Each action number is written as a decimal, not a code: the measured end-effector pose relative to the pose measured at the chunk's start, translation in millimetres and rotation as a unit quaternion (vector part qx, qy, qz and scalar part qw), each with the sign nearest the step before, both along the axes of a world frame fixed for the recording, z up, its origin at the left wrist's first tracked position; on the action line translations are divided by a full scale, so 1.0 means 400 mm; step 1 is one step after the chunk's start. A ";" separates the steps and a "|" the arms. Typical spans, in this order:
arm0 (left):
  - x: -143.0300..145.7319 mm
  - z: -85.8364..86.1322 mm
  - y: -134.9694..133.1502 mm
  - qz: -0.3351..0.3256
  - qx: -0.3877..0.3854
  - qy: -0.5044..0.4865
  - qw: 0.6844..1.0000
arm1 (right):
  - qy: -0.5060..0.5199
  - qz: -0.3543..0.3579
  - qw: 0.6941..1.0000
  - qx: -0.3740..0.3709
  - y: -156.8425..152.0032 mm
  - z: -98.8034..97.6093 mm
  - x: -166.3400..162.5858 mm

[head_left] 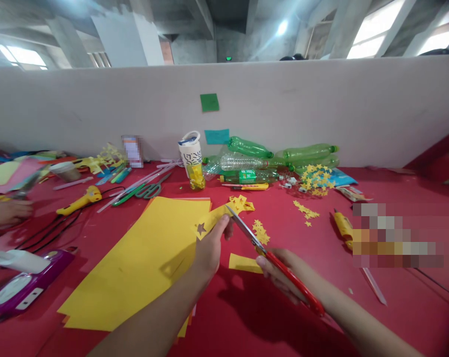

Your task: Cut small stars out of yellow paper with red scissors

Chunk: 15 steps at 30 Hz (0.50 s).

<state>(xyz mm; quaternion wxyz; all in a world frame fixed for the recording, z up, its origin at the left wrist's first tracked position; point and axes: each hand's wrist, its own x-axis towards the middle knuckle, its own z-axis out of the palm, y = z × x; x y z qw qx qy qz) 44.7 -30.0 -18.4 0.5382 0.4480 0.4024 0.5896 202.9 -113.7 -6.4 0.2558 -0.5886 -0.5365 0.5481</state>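
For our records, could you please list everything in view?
held strip: one, yellow, left hand
scissors: one, red handles, right hand
sheets: several, mostly yellow, centre left
loose stars: many, yellow, centre right
second scissors: one, green handles, behind sheets
cup: one, white, back centre
bottles: several, mostly green, back
cutter: one, yellow, before bottles
glue gun: one, yellow, left
power strip: one, purple, left
notes: two, green and blue, wall
table: one, red, beneath
co-worker's hand: one, bare, left edge
own hands: two, bare, centre

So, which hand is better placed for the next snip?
The right hand, I'd judge: it holds the red-handled metal scissors, tips at the yellow paper strip, while the left hand pinches that strip.
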 end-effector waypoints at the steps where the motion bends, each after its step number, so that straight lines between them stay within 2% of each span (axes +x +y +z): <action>1: 0.000 0.000 0.000 -0.001 0.000 -0.001 1.000 | -0.001 0.001 1.000 0.000 0.000 0.000 0.001; 15: -0.003 0.000 0.001 -0.023 0.019 -0.021 0.999 | -0.008 0.006 1.000 0.006 0.001 0.006 0.001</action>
